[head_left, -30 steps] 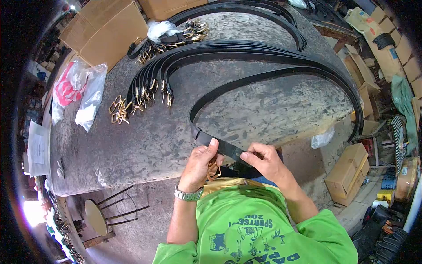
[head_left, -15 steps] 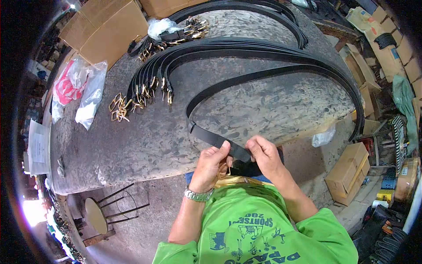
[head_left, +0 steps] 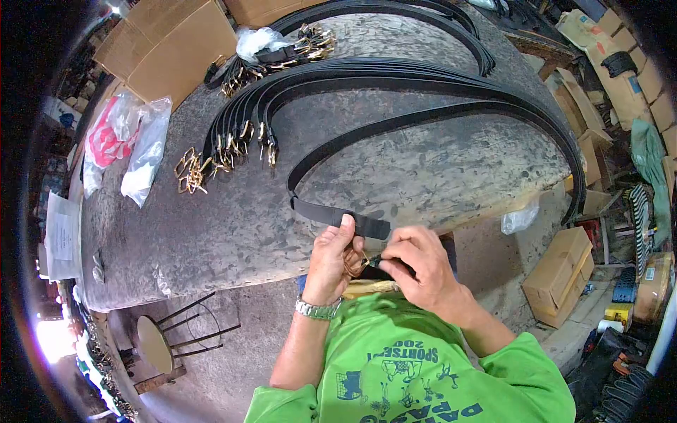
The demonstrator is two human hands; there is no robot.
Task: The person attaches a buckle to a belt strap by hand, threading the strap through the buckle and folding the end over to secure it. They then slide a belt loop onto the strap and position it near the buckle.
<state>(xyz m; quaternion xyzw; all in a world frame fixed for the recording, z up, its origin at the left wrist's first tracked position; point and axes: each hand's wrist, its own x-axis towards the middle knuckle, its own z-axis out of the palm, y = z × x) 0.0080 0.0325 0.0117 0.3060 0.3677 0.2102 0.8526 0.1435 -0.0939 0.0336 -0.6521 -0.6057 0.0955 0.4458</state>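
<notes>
My left hand (head_left: 331, 262), with a watch on its wrist, is closed on a black belt (head_left: 317, 211), thumb on top of the strap. The belt's flat end (head_left: 372, 227) sticks out past the thumb toward the right. Below it, a gold-coloured buckle (head_left: 352, 264) shows partly by my left fingers. My right hand (head_left: 422, 266) is closed in a pinch beside the buckle, on a small dark piece I cannot make out. From my left hand the belt loops over the table (head_left: 233, 240) and hangs off its right edge.
Several black belts (head_left: 367, 70) with gold buckles lie bundled across the table. Behind them is another bundle with clear plastic (head_left: 259, 44). A cardboard box (head_left: 169, 49) and plastic bags (head_left: 147, 151) are at left. A stool (head_left: 155, 345) and a carton (head_left: 557, 278) stand on the floor.
My right hand has left the belt's flat end and moved down to the buckle area. The flat end now points more level to the right, and the belt loop has shifted slightly left.
</notes>
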